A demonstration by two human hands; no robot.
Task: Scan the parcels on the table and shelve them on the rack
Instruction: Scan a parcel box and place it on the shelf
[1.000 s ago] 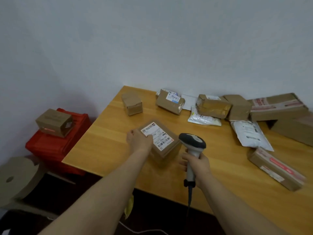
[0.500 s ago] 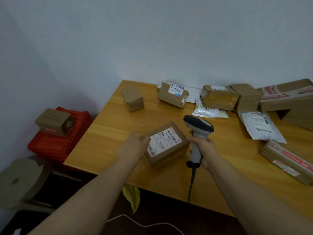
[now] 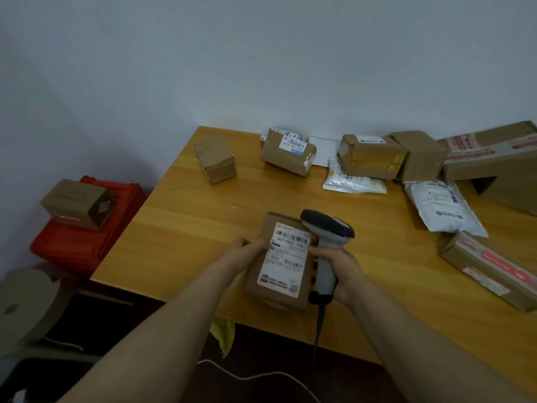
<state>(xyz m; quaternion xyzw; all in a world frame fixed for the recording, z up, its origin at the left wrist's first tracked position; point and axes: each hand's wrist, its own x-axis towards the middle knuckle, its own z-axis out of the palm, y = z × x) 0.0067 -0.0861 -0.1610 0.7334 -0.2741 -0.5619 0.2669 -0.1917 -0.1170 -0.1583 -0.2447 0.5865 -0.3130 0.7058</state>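
A brown cardboard parcel (image 3: 280, 263) with a white shipping label facing up is held above the near edge of the wooden table (image 3: 180, 228). My left hand (image 3: 245, 251) grips its left side. My right hand (image 3: 338, 269) grips the handle of a grey barcode scanner (image 3: 327, 231), whose dark head sits over the parcel's upper right corner, and its fingertips touch the parcel's right side. Several other brown boxes (image 3: 216, 158) and white mailer bags (image 3: 441, 207) lie along the table's back and right side.
To the left of the table a red case (image 3: 87, 237) carries a small cardboard box (image 3: 75, 203). A brown tape roll (image 3: 26, 303) lies at the lower left. The scanner's cable (image 3: 318, 333) hangs over the table's front edge. No rack is in view.
The parcel has been turned so its label stands lengthwise and pulled closer to me. The scanner hand has come in against its right side.
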